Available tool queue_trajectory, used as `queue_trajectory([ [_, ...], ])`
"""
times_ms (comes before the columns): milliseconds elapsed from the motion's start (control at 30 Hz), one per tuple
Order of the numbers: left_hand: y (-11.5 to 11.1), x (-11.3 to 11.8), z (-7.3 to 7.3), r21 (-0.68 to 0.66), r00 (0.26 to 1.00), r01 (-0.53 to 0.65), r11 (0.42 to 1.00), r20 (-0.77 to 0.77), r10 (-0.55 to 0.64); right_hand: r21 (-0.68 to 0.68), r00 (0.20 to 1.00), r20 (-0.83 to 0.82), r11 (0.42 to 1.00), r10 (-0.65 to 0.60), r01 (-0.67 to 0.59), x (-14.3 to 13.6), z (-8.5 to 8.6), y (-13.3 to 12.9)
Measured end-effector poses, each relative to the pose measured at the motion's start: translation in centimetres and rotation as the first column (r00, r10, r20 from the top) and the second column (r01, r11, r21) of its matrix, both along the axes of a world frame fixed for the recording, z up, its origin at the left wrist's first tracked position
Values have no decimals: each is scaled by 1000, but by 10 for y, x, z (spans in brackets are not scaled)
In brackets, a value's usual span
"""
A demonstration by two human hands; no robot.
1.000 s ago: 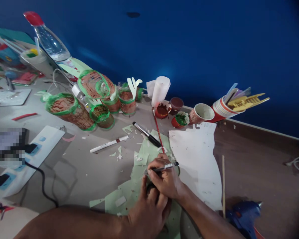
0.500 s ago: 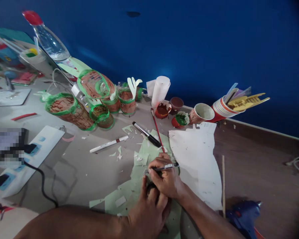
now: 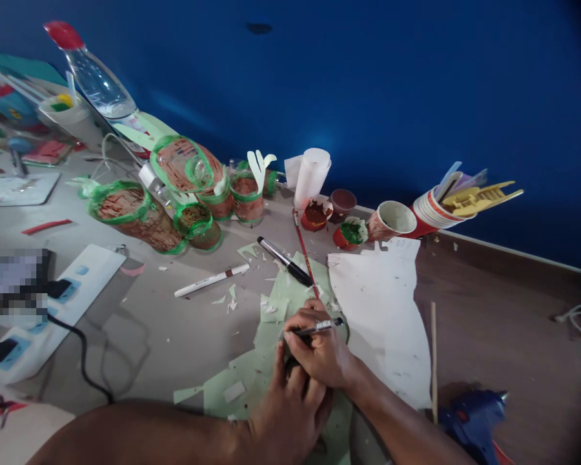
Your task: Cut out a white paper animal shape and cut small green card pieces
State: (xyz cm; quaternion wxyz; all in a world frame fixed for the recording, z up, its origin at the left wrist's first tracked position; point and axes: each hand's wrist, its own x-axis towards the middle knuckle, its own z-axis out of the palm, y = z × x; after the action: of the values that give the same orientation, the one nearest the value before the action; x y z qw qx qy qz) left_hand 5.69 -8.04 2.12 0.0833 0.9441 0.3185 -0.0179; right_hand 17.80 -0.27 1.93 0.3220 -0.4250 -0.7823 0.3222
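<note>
My right hand [image 3: 319, 349] is closed round a pen [image 3: 319, 327] with a black end; its tip, at the green paper, is hidden by my fingers. My left hand [image 3: 290, 407] lies against the right hand, its index finger stretched out and its other fingers bent, pressing on the light green paper [image 3: 217, 394]. Something dark shows between the hands, too covered to name. Just beyond lie a silver-and-black marker [image 3: 285, 260], a thin red paintbrush [image 3: 304, 248] and a white pen [image 3: 212, 280], among small paper scraps.
Brown-painted jars with green rims [image 3: 140, 216] stand at the back left, near a clear bottle [image 3: 99, 81]. Paint cups [image 3: 351, 232], a paper roll [image 3: 313, 174] and stacked cups [image 3: 433, 210] line the wall. White paper [image 3: 382, 310], a glue gun [image 3: 472, 423] and a power strip [image 3: 77, 294] flank my hands.
My right hand and the pen have shifted slightly to the left. My left hand stays pressed on the green paper, and the things around have not moved.
</note>
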Motion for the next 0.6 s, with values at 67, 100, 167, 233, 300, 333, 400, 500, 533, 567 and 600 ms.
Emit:
queue_trajectory([
  [67, 0, 0, 1, -8, 1000, 11, 1000, -20, -11, 16, 1000, 6, 1000, -14, 14, 0, -1, 0],
  [100, 0, -1, 2, -4, 1000, 15, 1000, -25, -15, 17, 1000, 4, 1000, -18, 18, 0, -1, 0],
  [167, 0, -1, 2, 6, 1000, 20, 1000, -24, -20, 7, 1000, -5, 1000, 2, -2, 0, -1, 0],
  [233, 0, -1, 2, 12, 999, 26, 1000, -19, -25, -7, 999, -8, 999, 33, -33, 0, 0, 0],
  [300, 1, -1, 3, 9, 999, 26, 1000, -19, -26, 1, 1000, 1, 1000, 22, -22, 0, 0, 0],
  [333, 1, -1, 3, 6, 1000, 21, 1000, -22, -21, 10, 1000, 4, 1000, 7, -7, 0, 0, 0],
  [400, 1, -1, 4, -1, 1000, 13, 1000, -21, -13, 20, 1000, 2, 1000, -8, 8, 0, 0, 0],
  [500, 1, 0, 4, -17, 1000, 3, 1000, -18, -3, 7, 999, -12, 999, 32, -32, 0, -1, 0],
  [533, 2, -1, 4, -29, 1000, 4, 1000, -23, -5, 6, 999, -11, 999, 36, -36, 0, -1, 0],
  [567, 2, -1, 4, -41, 1000, 8, 999, -30, -9, 10, 1000, -9, 1000, 30, -30, 0, 0, 0],
  [600, 2, -1, 4, -48, 999, 13, 999, -35, -14, 16, 1000, -7, 1000, 18, -18, 0, 0, 0],
])
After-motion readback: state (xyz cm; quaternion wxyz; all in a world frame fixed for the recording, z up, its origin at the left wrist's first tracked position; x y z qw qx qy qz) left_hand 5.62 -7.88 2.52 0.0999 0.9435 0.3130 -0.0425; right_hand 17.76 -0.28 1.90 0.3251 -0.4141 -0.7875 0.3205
